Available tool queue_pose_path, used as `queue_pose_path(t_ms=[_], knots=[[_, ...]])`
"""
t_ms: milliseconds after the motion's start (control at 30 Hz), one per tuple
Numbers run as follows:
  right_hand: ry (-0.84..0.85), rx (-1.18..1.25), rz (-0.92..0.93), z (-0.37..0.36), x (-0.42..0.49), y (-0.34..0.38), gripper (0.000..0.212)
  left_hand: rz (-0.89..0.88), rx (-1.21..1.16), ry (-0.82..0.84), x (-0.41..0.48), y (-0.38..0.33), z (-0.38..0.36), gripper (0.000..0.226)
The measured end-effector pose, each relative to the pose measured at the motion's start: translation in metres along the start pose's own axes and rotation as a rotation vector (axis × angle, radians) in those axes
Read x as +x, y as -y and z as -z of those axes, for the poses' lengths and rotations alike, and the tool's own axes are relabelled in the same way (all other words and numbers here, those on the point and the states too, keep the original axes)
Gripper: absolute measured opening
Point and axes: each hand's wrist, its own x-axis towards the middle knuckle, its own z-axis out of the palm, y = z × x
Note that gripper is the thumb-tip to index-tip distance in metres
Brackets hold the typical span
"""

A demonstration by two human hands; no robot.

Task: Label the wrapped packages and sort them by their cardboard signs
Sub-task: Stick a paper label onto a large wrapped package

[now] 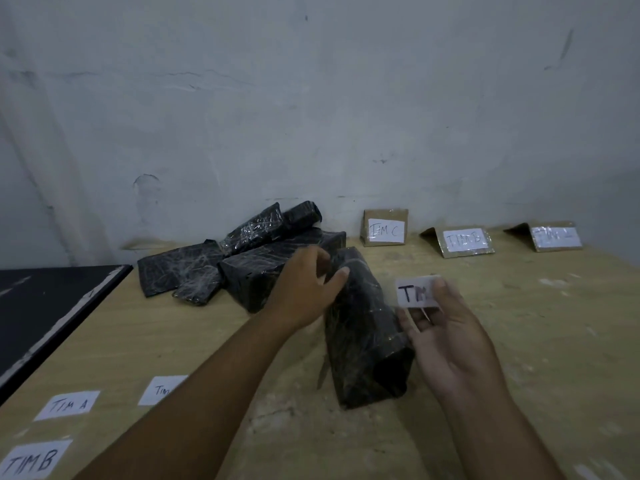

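Three white paper slips (67, 405), marked "TIM A", "TIM B" and a half-hidden "Tim", lie at the near left of a pale wooden table (519, 358). At mid-table a person's left hand (304, 289) grasps the far end of a long black plastic-wrapped package (363, 341). Just to its right, the right hand (446, 337) pinches a white paper label (414, 293) reading "TIM" (a fingertip covers the rest). Farther left, a heap of black wrapped packages (242, 261) sits against the grey wall (311, 116). Along the wall to the right stand three folded brown cardboard signs (385, 213), reading "TIM C", "TIM B" and one too blurred to read.
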Motion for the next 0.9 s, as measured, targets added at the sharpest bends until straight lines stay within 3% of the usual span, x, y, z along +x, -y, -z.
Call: queue_pose_path(t_ms=[133,233,333,500,667,800,900], knots=[[-0.002,0.030,0.106,0.006,-0.009,0.019,0.012,-0.180,0.005,0.236,0.034,0.000,-0.011,0.063],[-0.012,-0.023,0.172,0.004,-0.021,0.025,0.009,-0.240,0.118,0.396,0.042,-0.012,-0.027,0.054],[-0.016,-0.140,0.243,0.001,-0.034,0.015,0.009,-0.216,0.380,0.377,0.046,-0.019,-0.030,0.054],[-0.150,-0.436,0.379,0.008,-0.025,-0.003,0.008,-0.081,0.599,0.255,0.031,-0.013,-0.019,0.080],[-0.151,-0.294,0.220,0.013,0.000,-0.003,0.009,-0.152,0.692,0.151,0.012,-0.015,-0.005,0.079],[-0.038,-0.267,0.077,0.019,0.013,-0.014,0.019,-0.145,0.666,0.225,0.004,-0.013,0.007,0.070],[0.035,-0.296,0.024,0.025,0.014,-0.024,0.022,-0.249,0.698,0.304,0.007,-0.016,0.012,0.060]])
